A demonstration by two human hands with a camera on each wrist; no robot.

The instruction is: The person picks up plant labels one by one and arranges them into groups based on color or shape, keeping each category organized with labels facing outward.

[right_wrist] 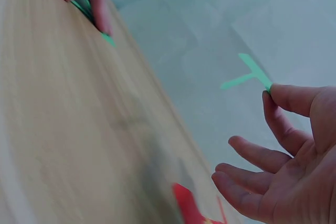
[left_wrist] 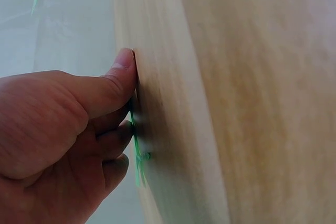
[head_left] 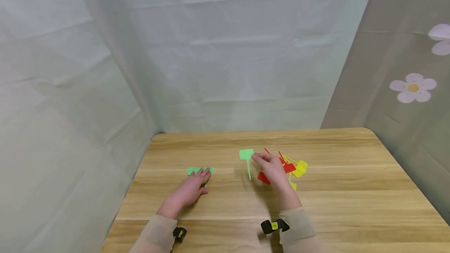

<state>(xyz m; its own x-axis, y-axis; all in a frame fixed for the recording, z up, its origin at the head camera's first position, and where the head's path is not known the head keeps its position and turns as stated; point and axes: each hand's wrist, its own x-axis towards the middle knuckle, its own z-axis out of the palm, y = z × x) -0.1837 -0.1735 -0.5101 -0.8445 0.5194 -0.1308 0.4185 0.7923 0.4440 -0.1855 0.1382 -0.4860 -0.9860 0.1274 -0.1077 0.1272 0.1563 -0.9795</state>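
My right hand [head_left: 274, 169] pinches a green T-shaped plant label [head_left: 246, 154] by one edge of its head, between thumb and index finger. The label is raised above the table with its thin stem pointing down; in the right wrist view the held label [right_wrist: 254, 72] shows against the backdrop, and the other fingers are spread loosely. To the left, my left hand [head_left: 190, 186] rests its fingers on green labels [head_left: 191, 170] lying on the table, partly hidden beneath them. From the left wrist, the edges of these green labels [left_wrist: 137, 153] appear under the extended fingertips.
Beside and partly behind my right hand lies a loose pile of red labels [head_left: 289, 168] and yellow labels [head_left: 300, 168], with stems in various directions. The wooden table [head_left: 351, 198] has a pale fabric backdrop [head_left: 228, 69] behind it and along its left side.
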